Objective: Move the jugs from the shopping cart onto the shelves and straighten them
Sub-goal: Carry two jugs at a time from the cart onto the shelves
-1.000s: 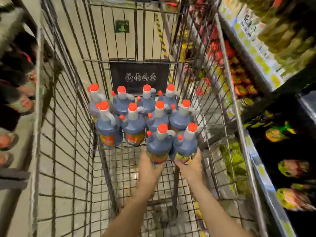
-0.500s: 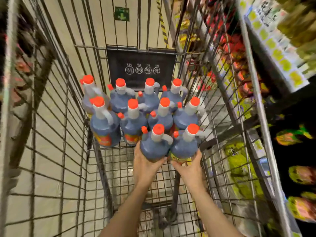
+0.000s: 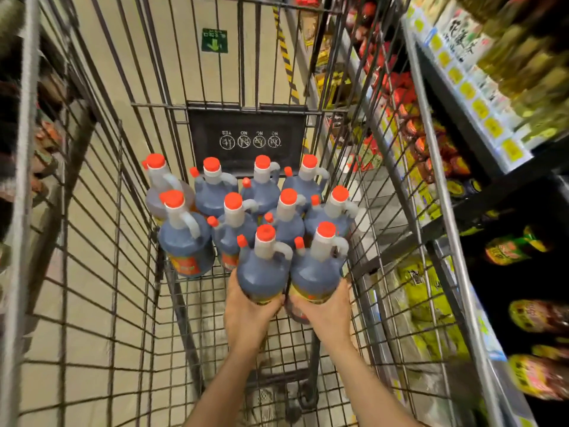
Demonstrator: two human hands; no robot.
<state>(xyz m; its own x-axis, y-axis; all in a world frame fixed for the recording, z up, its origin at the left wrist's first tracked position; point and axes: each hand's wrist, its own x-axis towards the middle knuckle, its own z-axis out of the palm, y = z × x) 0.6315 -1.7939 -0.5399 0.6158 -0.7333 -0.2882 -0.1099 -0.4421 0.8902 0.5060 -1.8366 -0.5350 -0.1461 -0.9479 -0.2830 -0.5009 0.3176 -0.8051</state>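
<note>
Head view. A wire shopping cart (image 3: 101, 272) fills the frame, seen from above and behind. Ten jugs stand in its far end, all upright, long axes vertical, orange caps toward the camera.

Back row: four jugs against the black placard (image 3: 246, 140) on the cart's end panel. The leftmost back jug (image 3: 160, 186) looks paler than the others. Middle row: four more; the left middle jug (image 3: 184, 238) stands slightly apart from its neighbours, its label partly visible low on the body.

Front row: two jugs, side by side and touching. The left front jug (image 3: 261, 272) is gripped low on its body by the left hand (image 3: 246, 315), fingers curled around the base from the near side. The right front jug (image 3: 317, 272) is gripped the same way by the right hand (image 3: 326, 312). Both hands sit close together, almost meeting between the two bases. Whether these two jugs rest on the cart floor or are raised off it cannot be told. On each, the handle loops out to the right of the neck, and a small orange spout cap sits to the left.

Shelves (image 3: 480, 112) of packaged goods run along the right side of the cart, yellow price tags on the edge; contents are blurred. The tiled floor (image 3: 92, 72) shows through the wire.
</note>
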